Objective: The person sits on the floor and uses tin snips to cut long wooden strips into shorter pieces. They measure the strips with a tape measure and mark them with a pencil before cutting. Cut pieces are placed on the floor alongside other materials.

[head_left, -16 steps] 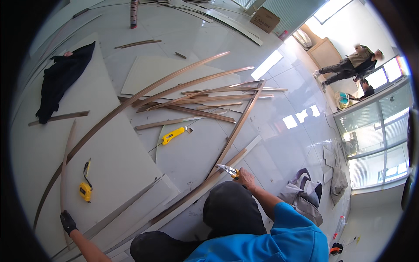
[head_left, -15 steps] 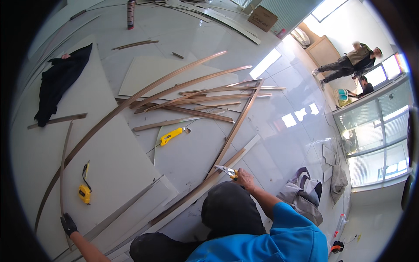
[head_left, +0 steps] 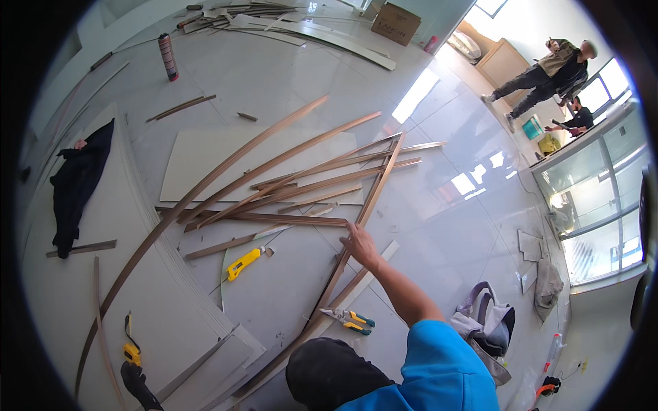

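My bare right hand [head_left: 361, 245] is closed on the right end of a brown trim strip [head_left: 288, 218], part of a loose pile of such strips. Below it, hand shears [head_left: 348, 320] with yellow-and-green handles lie by a long strip, jaws pointing left. My left hand [head_left: 135, 378], in a black glove, is at the lower left, its fingers closed around the lower part of a yellow tape measure [head_left: 132, 353]. A thin strip [head_left: 101, 322] lies just left of it. Between my hands a yellow utility tool [head_left: 245, 264] with a short metal blade rests on the floor.
Stacked pale panels [head_left: 171, 294] cover the left side, with a dark garment [head_left: 82, 185] on them. A spray can [head_left: 168, 57] stands at the far left. A grey bag [head_left: 485, 325] sits to my right. Two people [head_left: 545, 79] are at the far right, near a cardboard box [head_left: 395, 24].
My right hand has let go of the shears, which now lie on the floor, and has taken the strip's end. My left hand has left the thin strip for the tape measure. The view has shifted.
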The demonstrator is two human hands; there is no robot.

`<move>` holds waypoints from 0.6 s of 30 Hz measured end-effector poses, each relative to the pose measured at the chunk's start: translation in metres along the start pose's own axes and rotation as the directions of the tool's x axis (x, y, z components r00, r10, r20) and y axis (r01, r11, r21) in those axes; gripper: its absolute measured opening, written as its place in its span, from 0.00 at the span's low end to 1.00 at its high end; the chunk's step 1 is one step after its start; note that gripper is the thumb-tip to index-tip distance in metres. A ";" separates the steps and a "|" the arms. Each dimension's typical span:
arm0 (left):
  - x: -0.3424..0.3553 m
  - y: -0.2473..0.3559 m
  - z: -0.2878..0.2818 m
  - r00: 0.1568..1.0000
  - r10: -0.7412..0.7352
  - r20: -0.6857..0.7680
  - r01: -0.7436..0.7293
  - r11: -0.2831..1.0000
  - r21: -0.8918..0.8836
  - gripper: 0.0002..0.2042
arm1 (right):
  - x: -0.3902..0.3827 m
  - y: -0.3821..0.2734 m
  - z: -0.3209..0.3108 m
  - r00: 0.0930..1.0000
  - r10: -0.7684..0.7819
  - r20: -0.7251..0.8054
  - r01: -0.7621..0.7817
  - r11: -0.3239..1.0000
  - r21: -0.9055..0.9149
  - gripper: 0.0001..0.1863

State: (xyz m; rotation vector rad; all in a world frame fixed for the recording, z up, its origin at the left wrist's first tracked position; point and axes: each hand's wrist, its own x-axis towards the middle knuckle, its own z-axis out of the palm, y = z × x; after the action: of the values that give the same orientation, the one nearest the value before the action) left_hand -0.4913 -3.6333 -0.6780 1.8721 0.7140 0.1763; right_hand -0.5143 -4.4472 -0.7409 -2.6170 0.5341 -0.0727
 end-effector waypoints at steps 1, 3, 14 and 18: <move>-0.017 0.029 0.012 0.996 -0.091 -0.015 0.090 0.996 -0.019 0.14 | 0.025 0.008 0.009 0.994 -0.100 -0.041 0.099 0.994 -0.045 0.27; -0.026 0.035 0.010 0.990 -0.110 0.086 0.093 0.979 0.182 0.16 | 0.052 0.005 0.026 0.981 -0.192 0.023 0.194 0.973 -0.129 0.24; -0.103 0.078 -0.008 0.984 -0.129 0.121 0.086 0.946 0.314 0.13 | 0.138 0.002 0.010 0.941 -0.330 0.070 0.337 0.930 -0.146 0.21; -0.119 0.103 0.016 0.973 -0.136 0.187 0.062 0.933 0.355 0.12 | 0.174 0.012 0.040 0.910 -0.414 0.015 0.383 0.826 -0.414 0.16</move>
State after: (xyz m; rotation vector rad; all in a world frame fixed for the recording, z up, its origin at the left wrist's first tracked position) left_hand -0.5403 -3.7373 -0.5693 2.1432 0.7264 -0.2246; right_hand -0.3525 -4.5058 -0.7892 -3.1133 0.0031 -0.2158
